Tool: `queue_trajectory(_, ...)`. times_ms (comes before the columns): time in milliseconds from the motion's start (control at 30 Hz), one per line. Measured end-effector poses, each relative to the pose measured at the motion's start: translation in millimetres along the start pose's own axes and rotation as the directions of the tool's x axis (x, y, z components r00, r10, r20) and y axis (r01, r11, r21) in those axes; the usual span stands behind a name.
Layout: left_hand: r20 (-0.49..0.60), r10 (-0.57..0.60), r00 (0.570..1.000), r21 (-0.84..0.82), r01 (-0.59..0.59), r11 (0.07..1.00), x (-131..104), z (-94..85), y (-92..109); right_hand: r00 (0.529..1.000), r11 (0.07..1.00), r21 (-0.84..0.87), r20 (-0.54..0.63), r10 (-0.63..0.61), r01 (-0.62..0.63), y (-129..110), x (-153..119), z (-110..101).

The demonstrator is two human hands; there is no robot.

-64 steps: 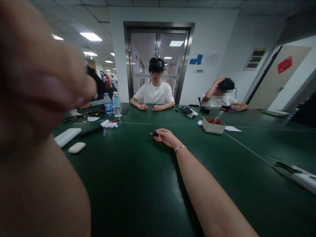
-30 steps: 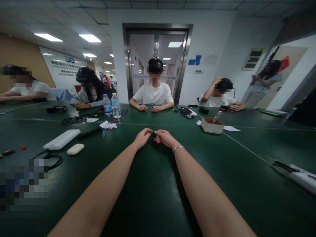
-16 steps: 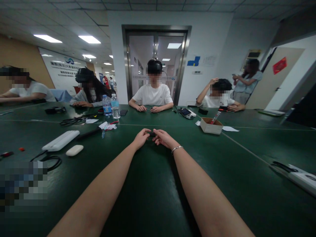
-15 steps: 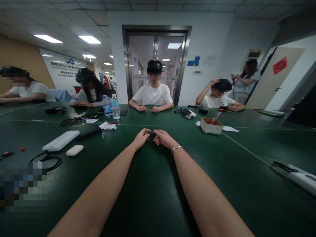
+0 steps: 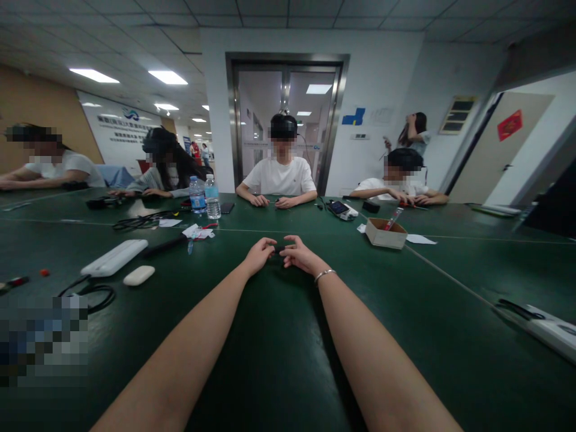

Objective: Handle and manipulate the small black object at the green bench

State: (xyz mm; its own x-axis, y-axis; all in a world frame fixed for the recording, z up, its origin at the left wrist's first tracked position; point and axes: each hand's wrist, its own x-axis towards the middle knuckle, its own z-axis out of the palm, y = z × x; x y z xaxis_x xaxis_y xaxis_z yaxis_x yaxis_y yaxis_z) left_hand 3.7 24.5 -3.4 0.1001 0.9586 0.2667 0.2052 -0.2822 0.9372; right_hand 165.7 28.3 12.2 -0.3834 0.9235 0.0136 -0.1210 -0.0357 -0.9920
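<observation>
A small black object [image 5: 279,249], too small to make out in kind, is between my two hands, low over the green table [image 5: 270,336]. My left hand [image 5: 260,255] has its thumb and fingers closed at the object's left end. To the right of it, my right hand [image 5: 303,257] has its index finger lifted away from the thumb, with the fingers apart. Its fingertips are close to the object's right end; whether they touch it I cannot tell. A silver bracelet [image 5: 324,275] circles my right wrist.
On the left lie a white power strip [image 5: 114,258], a white oval case [image 5: 139,275] and black cables [image 5: 139,221]. Two water bottles [image 5: 212,198] stand farther back. An open box [image 5: 386,235] is at the right. Several people sit across the table, one [image 5: 281,177] directly opposite.
My right hand's index finger has lifted and its fingers have spread from the black object. Across the table at right, a person has lowered a hand from their head.
</observation>
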Motion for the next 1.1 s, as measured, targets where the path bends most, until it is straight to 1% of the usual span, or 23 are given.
queue_trajectory(100, -0.002, 0.0, 1.0, 0.009, 0.0, 1.0, 0.3, 0.0, -1.0, 0.999, 0.999, -0.014, 0.006, 0.038, -0.038, -1.3, -2.0, 0.0)
queue_trajectory(233, -0.004, -0.017, 1.0, 0.0, 0.017, 1.0, 0.9, -0.3, -2.0, 0.999, 0.999, 0.032, 0.029, -0.029, 0.028, -2.7, -4.9, -0.4)
queue_trajectory(300, -0.003, -0.007, 1.0, -0.002, 0.007, 1.0, 1.1, -0.4, -2.1, 0.999, 0.999, 0.05, 0.044, -0.019, 0.017, -2.5, -4.8, -0.5)
queue_trajectory(400, -0.001, 0.009, 1.0, 0.002, -0.009, 1.0, 0.9, -0.5, -2.1, 0.999, 0.999, 0.004, 0.025, 0.036, -0.036, -0.9, -2.3, -0.3)
queue_trajectory(467, -0.004, 0.002, 1.0, 0.002, -0.002, 1.0, 0.5, -0.5, -2.1, 1.0, 1.0, -0.02, 0.012, 0.023, -0.023, 0.5, -0.5, -0.4)
queue_trajectory(567, 0.001, 0.002, 1.0, 0.007, -0.002, 1.0, 0.0, -0.7, -1.6, 1.0, 1.0, 0.004, 0.01, -0.024, 0.024, 1.8, 0.8, -1.1)
queue_trajectory(633, 0.0, 0.007, 1.0, 0.012, -0.007, 1.0, -0.2, -0.8, -1.0, 1.0, 1.0, 0.006, 0.0, -0.011, 0.011, 1.7, 1.0, -1.2)
queue_trajectory(700, 0.002, 0.003, 1.0, 0.012, -0.003, 1.0, -0.1, -0.8, -0.3, 1.0, 0.999, -0.031, -0.012, 0.025, -0.025, 1.3, 1.2, -0.5)
queue_trajectory(767, 0.008, -0.007, 1.0, 0.008, 0.007, 1.0, 0.4, -0.6, 0.1, 1.0, 0.997, -0.078, -0.019, 0.018, -0.02, 1.0, 1.3, 0.2)
queue_trajectory(867, 0.008, -0.005, 1.0, 0.004, 0.005, 1.0, 1.4, -0.2, -0.7, 1.0, 0.996, -0.087, 0.001, -0.016, 0.016, 0.8, 1.4, 0.8)
queue_trajectory(1000, -0.003, -0.01, 1.0, -0.004, 0.01, 1.0, 2.5, -0.3, -3.4, 0.999, 0.998, -0.057, 0.014, 0.03, -0.03, 0.3, 1.1, 0.6)
queue_trajectory(1100, 0.004, -0.017, 1.0, -0.009, 0.017, 1.0, 2.7, -1.0, -5.0, 1.0, 0.997, -0.073, 0.024, 0.016, -0.014, -0.9, -0.5, 0.3)
